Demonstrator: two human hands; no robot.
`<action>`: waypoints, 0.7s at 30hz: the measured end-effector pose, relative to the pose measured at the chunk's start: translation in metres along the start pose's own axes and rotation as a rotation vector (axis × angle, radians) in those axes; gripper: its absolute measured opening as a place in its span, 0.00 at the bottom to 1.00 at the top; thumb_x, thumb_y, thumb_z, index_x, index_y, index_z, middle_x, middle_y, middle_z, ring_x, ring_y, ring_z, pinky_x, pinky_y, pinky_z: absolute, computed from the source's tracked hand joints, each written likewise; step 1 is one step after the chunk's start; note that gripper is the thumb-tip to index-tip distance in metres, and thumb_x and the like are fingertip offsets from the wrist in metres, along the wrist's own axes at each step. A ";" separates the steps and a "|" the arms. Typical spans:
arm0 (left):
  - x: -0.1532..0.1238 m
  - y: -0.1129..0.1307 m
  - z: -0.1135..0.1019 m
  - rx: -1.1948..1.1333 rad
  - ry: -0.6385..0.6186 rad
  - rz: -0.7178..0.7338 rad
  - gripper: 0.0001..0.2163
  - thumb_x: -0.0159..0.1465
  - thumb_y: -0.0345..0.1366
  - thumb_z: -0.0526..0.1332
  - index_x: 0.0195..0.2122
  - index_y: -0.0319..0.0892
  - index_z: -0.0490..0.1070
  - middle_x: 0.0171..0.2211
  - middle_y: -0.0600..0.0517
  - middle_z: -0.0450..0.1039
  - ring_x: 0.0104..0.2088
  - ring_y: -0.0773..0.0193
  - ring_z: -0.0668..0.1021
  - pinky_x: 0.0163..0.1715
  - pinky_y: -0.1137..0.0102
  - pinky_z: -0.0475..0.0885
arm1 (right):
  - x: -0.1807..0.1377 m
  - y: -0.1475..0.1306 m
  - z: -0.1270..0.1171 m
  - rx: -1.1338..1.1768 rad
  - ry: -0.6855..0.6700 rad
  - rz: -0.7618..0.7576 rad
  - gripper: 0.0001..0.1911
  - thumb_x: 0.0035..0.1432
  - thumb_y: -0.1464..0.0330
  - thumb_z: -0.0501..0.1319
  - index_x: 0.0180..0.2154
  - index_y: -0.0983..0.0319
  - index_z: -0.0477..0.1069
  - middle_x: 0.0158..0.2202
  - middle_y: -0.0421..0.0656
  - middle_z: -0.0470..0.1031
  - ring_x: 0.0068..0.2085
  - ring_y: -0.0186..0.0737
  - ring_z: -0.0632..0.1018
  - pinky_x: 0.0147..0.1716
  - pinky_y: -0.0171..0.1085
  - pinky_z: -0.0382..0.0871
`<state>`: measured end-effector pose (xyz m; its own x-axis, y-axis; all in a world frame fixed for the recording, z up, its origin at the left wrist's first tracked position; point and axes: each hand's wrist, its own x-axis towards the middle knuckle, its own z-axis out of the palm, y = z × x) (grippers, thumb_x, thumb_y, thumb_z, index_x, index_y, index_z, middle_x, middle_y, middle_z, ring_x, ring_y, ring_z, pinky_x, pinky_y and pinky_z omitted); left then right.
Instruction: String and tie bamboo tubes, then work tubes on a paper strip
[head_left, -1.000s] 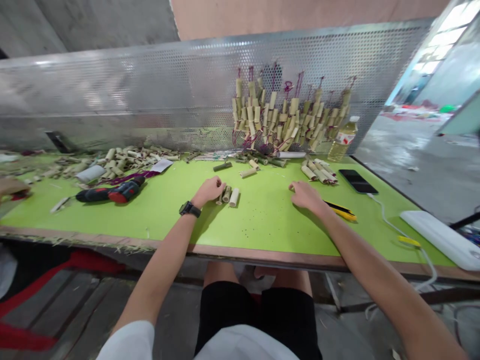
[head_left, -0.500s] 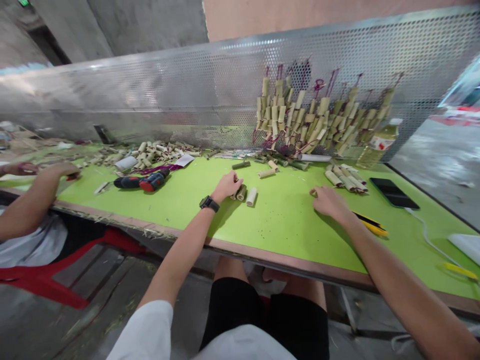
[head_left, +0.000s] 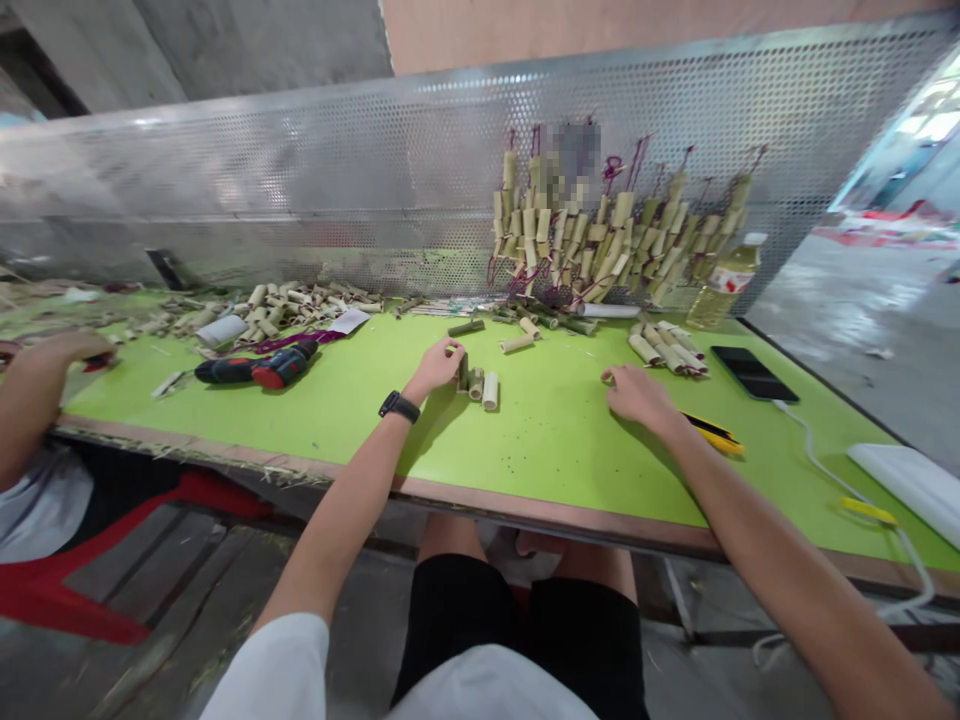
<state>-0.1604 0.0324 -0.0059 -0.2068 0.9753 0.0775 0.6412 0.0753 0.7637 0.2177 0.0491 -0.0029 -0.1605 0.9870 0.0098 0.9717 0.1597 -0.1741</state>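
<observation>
Pinching, in the head view, the left hand (head_left: 436, 368) has its thumb and finger drawn together on a dark tube (head_left: 463, 374), to the right of the drill (head_left: 274, 372). A brown tube (head_left: 476, 384) and a pale tube (head_left: 490, 391) sit beside it, farther from the drill. The right hand (head_left: 636, 395), well right of the drill, has curled fingers; whether it grips anything cannot be told. A yellow knife (head_left: 718, 438) lies farthest from the drill.
</observation>
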 end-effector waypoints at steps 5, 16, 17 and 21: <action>-0.001 0.001 -0.001 -0.026 -0.009 -0.038 0.07 0.76 0.34 0.59 0.48 0.40 0.77 0.37 0.47 0.82 0.31 0.62 0.84 0.31 0.70 0.81 | 0.001 0.002 0.002 -0.004 -0.005 0.001 0.24 0.65 0.76 0.57 0.60 0.66 0.77 0.63 0.58 0.76 0.54 0.53 0.80 0.46 0.41 0.71; 0.001 -0.002 0.000 -0.029 -0.046 -0.052 0.10 0.76 0.35 0.59 0.50 0.38 0.79 0.46 0.44 0.84 0.35 0.63 0.85 0.34 0.73 0.80 | 0.001 0.000 0.001 0.003 -0.015 -0.002 0.24 0.65 0.77 0.55 0.60 0.67 0.77 0.62 0.59 0.76 0.56 0.54 0.80 0.47 0.41 0.72; 0.001 -0.002 0.000 -0.024 -0.048 -0.052 0.11 0.76 0.36 0.59 0.54 0.38 0.78 0.47 0.44 0.83 0.36 0.63 0.85 0.34 0.73 0.80 | 0.001 0.000 0.001 0.004 -0.018 -0.004 0.24 0.65 0.77 0.55 0.60 0.67 0.77 0.62 0.60 0.76 0.57 0.54 0.80 0.48 0.42 0.72; 0.000 -0.002 0.000 0.015 -0.045 -0.061 0.16 0.76 0.36 0.60 0.61 0.39 0.74 0.45 0.44 0.84 0.36 0.61 0.85 0.35 0.72 0.80 | 0.002 0.001 0.002 0.000 -0.018 -0.008 0.24 0.67 0.76 0.54 0.60 0.67 0.77 0.62 0.59 0.76 0.57 0.55 0.80 0.49 0.42 0.71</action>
<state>-0.1621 0.0324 -0.0072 -0.2128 0.9771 0.0021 0.6397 0.1377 0.7562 0.2181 0.0514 -0.0052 -0.1715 0.9852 -0.0070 0.9703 0.1677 -0.1740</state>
